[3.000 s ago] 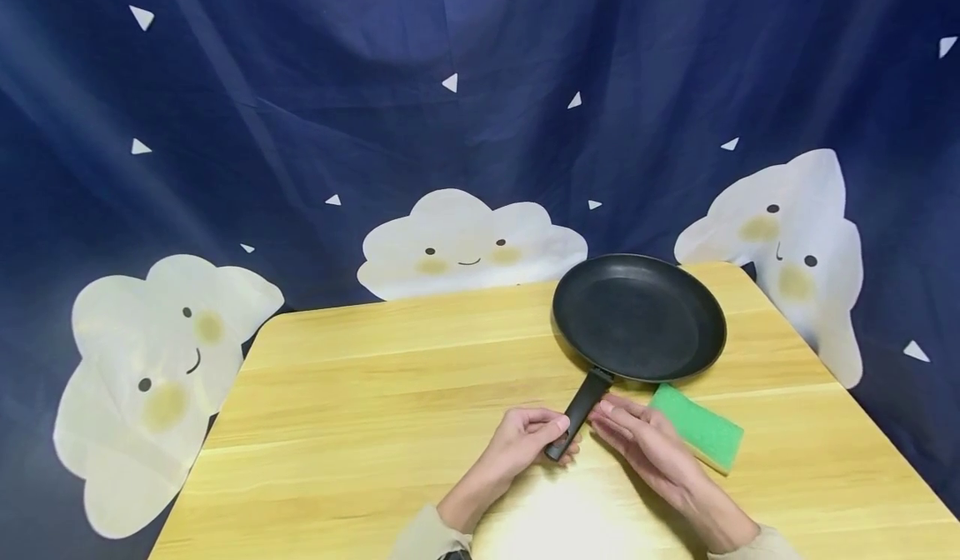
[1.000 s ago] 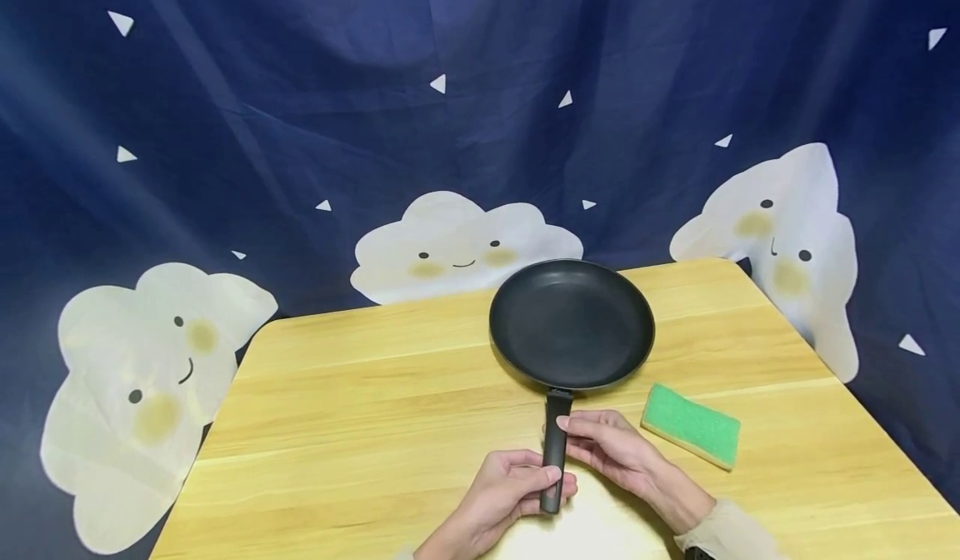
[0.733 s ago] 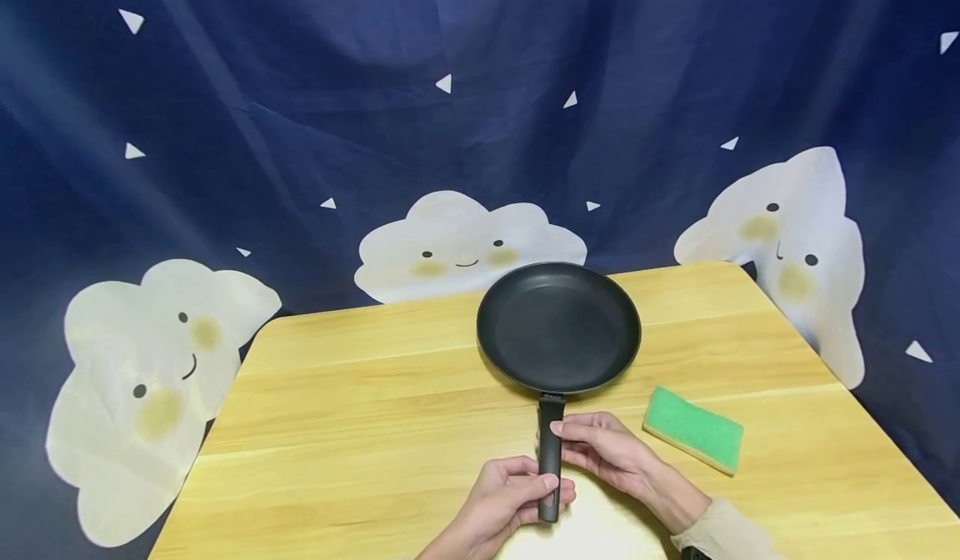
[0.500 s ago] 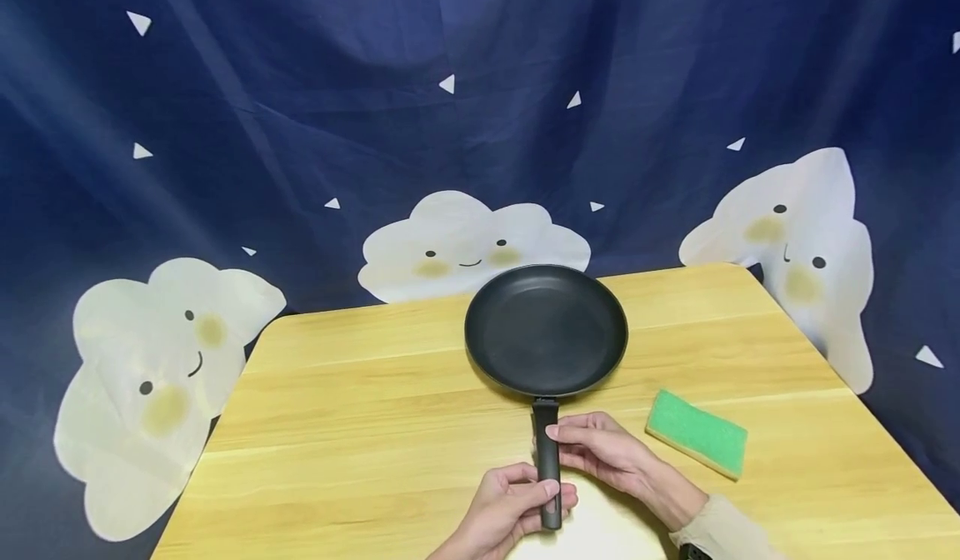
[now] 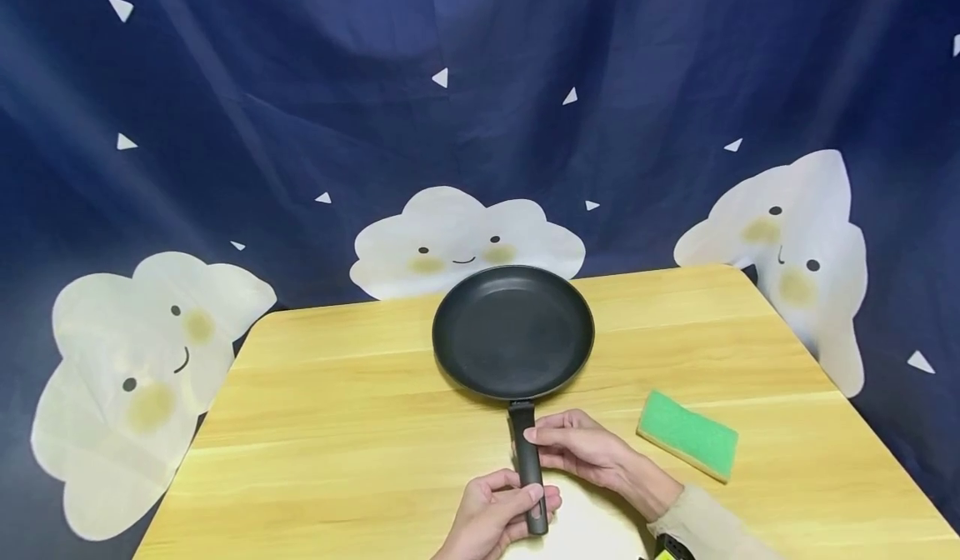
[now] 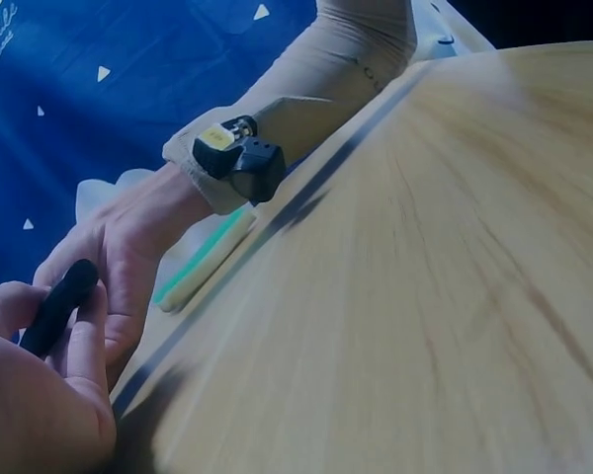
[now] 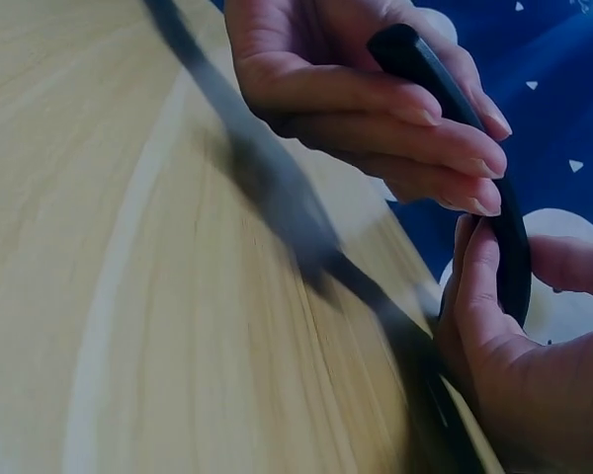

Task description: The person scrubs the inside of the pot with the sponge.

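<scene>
A black frying pan points away from me near the middle of the table in the head view, its long handle toward me. My left hand grips the handle's end, thumb on top and fingers beneath. Higher up the same handle, my right hand pinches it between thumb and fingers from the right side. In the right wrist view both hands hold the curved black handle above the tabletop. A green-topped sponge lies to the right of my right hand, touched by neither hand.
The light wooden table has its back edge just beyond the pan. A dark blue curtain with white smiling clouds hangs behind. Camera gear is strapped to the right wrist.
The pan has moved left, its handle swinging to point more straight toward me. My right hand went from beside the handle to pinching it. The sponge stays in place.
</scene>
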### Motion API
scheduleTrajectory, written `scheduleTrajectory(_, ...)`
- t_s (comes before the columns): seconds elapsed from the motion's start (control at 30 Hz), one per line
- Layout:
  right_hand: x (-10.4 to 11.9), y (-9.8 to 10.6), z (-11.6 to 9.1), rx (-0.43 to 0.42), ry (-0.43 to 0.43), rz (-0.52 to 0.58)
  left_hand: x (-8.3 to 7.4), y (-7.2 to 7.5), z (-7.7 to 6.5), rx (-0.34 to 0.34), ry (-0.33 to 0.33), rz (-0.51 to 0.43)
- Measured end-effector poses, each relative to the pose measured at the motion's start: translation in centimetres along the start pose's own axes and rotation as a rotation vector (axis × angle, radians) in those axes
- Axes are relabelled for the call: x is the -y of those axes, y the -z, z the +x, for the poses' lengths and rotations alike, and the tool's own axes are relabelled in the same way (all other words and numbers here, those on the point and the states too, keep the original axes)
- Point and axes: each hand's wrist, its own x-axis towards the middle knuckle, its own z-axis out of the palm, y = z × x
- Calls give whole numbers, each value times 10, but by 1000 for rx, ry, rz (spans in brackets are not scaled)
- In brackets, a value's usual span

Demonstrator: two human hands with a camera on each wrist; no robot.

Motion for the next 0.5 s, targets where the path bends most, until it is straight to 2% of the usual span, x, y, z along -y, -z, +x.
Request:
scheduleTrajectory(0.23,-4,-8,6,24,-3,14,-3,6,-5,-41,4,9)
scheduleTrajectory(0.5,-2,-8,6,37,-4,15,-3,8,-3,-30,-8,-2)
